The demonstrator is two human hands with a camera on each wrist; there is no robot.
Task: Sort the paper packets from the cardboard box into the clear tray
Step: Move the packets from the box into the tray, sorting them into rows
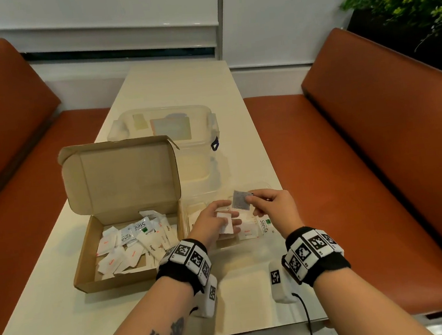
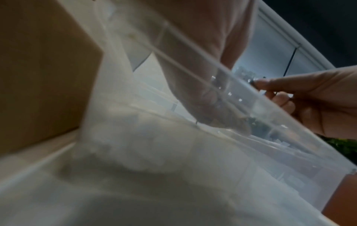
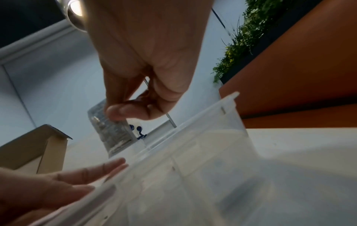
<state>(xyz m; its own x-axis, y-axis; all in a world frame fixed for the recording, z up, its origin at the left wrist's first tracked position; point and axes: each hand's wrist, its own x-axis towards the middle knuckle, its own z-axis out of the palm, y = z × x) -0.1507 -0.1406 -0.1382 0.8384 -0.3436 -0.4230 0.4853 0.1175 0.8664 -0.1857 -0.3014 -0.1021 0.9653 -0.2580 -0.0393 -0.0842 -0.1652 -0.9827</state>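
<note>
The right hand [image 1: 270, 205] pinches a small grey packet [image 1: 241, 199] between thumb and forefinger, holding it above the clear tray [image 1: 267, 239]; the right wrist view shows the thumb pressed on the packet's upper edge and the packet hanging free below it. The left hand [image 1: 214, 225] lies over the tray with fingers nearly straight and spread, several white packets [image 1: 225, 221] resting across them; whether the thumb clamps them cannot be told. The two hands are near each other, the grey packet at about 1 o'clock from the left fingers.

The head view alone shows the cardboard box [image 1: 129, 228], lid up, just beside the tray at its 9 o'clock, with a loose heap of salt, sugar and stevia packets inside, and more packets [image 1: 257, 228] already lying in the tray. A lidded clear container [image 1: 166, 134] stands at 12 o'clock behind both. The left wrist view looks blurrily through the tray's wall at the left fingers.

The tray sits close to the surface [image 1: 247, 117] edge at 3 o'clock; open surface lies at 6 o'clock under the wrists and beyond the container.
</note>
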